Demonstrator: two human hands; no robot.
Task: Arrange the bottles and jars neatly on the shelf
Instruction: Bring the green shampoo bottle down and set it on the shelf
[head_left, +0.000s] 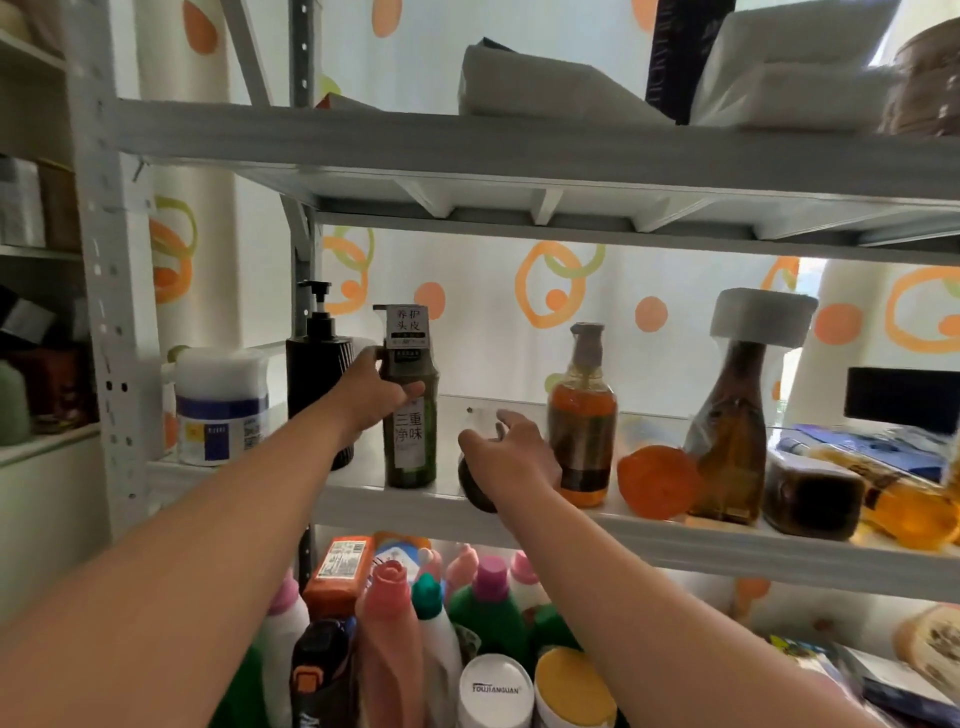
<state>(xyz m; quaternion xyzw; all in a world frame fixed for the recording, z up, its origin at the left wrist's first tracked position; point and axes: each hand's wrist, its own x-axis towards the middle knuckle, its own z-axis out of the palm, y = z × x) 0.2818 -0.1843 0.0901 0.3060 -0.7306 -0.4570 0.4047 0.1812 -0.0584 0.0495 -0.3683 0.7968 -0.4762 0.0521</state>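
On the middle shelf (519, 506) my left hand (371, 392) grips the upper part of a dark green shampoo bottle (410, 441) that stands upright. Just left of it stand a black pump bottle (314, 374) and a white jar with a blue band (221, 405). My right hand (511, 454) rests over a small dark round jar (475, 491) at the shelf's front edge, fingers curled on it. To the right stand an amber pump bottle (582, 415), an orange round object (657, 480) and a brown bottle with a white cap (732, 415).
More amber and dark containers (857, 493) lie at the shelf's right end. The shelf above (519, 150) carries white folded packs. Below, several detergent bottles (441, 623) crowd together. A patterned curtain hangs behind the rack.
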